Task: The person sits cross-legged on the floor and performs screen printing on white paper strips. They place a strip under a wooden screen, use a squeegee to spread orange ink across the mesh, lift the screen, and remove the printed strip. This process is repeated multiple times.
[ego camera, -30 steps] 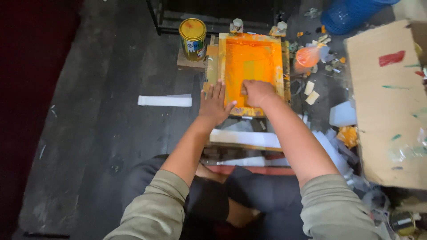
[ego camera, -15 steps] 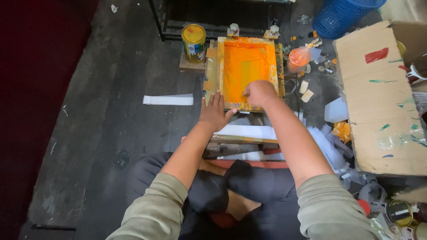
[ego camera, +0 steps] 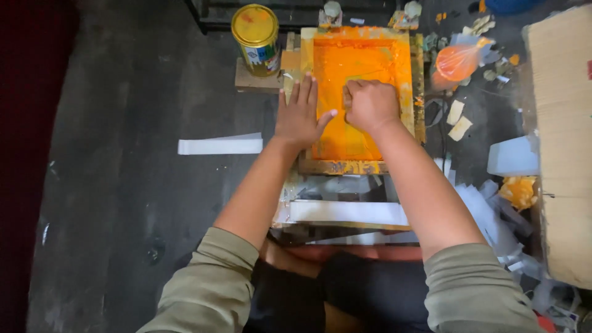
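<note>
Seen from above, a wooden screen-printing frame point(ego camera: 357, 92) coated in orange ink lies at upper centre. Left hand point(ego camera: 301, 114) is spread flat, fingers extended, pressing the frame's left edge. Right hand point(ego camera: 370, 103) is curled into a fist on the orange mesh, gripping something I cannot make out. Just left of the frame stands a yellow paint can point(ego camera: 255, 37); a white paper strip point(ego camera: 220, 145) lies on the dark floor point(ego camera: 123, 203), left of centre.

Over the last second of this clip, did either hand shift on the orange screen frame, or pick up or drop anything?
The right hand, closed in a fist on the orange screen, moved up it, from the near edge toward the middle. What it grips is hidden. The left hand kept pressing flat on the frame's left edge, moving up slightly. Nothing was picked up or let go. The paint can and white strip stayed put.
</note>
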